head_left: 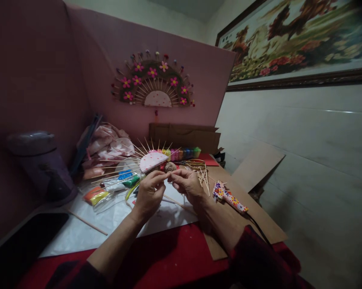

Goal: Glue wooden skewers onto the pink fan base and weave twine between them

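My left hand (150, 193) and my right hand (187, 184) meet over the middle of the table, fingertips pinched close together. Whatever lies between the fingers is too small to make out. Just behind them rests a half-round white piece with pink dots (153, 161), thin sticks fanning out from its curved edge. A ball of twine (170, 167) sits right behind the fingertips. Beneath my hands a wooden stick (177, 202) lies on a white sheet (168, 221).
Packets of coloured clay (97, 195) lie left, near a large cup (42, 166). A flower-patterned glue gun (229, 196) with a cord rests on cardboard (260, 224) at right. Loose sticks (203, 180) lie behind it. A finished fan (152, 80) hangs on the pink panel.
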Demonstrator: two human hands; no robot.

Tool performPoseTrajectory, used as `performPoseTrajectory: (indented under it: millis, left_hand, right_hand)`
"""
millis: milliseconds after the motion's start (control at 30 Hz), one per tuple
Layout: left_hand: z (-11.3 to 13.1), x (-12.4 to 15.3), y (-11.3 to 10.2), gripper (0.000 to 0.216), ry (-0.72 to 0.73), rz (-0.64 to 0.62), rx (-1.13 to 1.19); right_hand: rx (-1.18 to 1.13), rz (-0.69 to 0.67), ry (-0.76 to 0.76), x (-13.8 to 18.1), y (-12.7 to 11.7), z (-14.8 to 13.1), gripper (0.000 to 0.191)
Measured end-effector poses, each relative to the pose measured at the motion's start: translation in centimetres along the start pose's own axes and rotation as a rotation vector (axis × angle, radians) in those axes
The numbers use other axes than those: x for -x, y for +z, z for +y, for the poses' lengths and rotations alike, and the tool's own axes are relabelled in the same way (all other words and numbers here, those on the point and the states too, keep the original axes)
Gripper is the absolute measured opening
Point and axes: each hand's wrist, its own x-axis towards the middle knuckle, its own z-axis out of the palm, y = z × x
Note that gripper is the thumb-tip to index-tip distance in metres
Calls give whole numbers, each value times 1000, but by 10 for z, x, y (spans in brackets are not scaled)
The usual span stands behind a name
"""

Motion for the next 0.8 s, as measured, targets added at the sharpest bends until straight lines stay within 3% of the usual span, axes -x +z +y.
performPoseTrajectory:
  millis: [167, 333, 433, 533, 633, 800]
  left_hand:
    - [1, 1, 1, 40, 5, 49, 23]
    - [6, 3, 3, 37, -19, 19, 9]
    - [6, 1, 2, 31, -158, 13, 108]
    - [6, -3, 0, 22, -392, 75, 297]
    - [8, -6, -1, 28, -583, 115, 447]
    - [12, -7, -1, 27, -614, 61, 438]
  right_hand:
    - [39, 4, -36, 2, 3, -4, 24]
    - [11, 11, -63, 2, 3, -1, 22]
    - [-9, 5, -56, 1, 2, 2, 22]
    - [-13, -6, -35, 1, 2, 2, 20]
    - [10, -23, -11, 4, 3, 0, 18]
    - [71, -60, 22, 5, 3, 0, 21]
